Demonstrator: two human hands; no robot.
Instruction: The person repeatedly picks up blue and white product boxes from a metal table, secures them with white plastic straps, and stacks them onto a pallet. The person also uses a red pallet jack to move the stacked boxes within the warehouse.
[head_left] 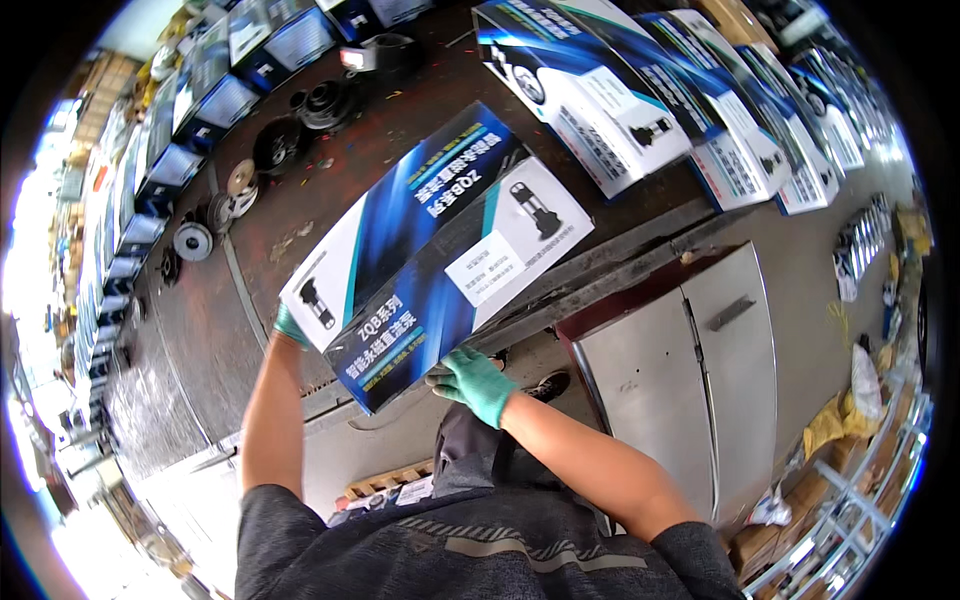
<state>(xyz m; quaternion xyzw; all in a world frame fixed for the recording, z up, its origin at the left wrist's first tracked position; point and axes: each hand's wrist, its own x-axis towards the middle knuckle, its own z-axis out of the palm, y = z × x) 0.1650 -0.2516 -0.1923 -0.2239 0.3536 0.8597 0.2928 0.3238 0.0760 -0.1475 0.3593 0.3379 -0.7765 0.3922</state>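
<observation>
A long blue and white carton (pixel 400 290) lies aslant in front of me, printed with pictures of a black pump and bearing a white label. Its near end juts past the workbench edge. My left hand (pixel 290 324), in a green glove, grips the carton's left end, with most of its fingers hidden behind it. My right hand (pixel 476 384), gloved alike, presses against the carton's near lower edge, some fingertips tucked out of sight. How far the bench bears the carton's weight I cannot tell.
The dark workbench (pixel 270 225) carries black round parts (pixel 280 143) and metal pulleys (pixel 193 241). Similar cartons (pixel 590 110) stand in a row at the back right, others (pixel 215 105) along the left. A grey metal cabinet (pixel 680 370) stands below the bench edge at right.
</observation>
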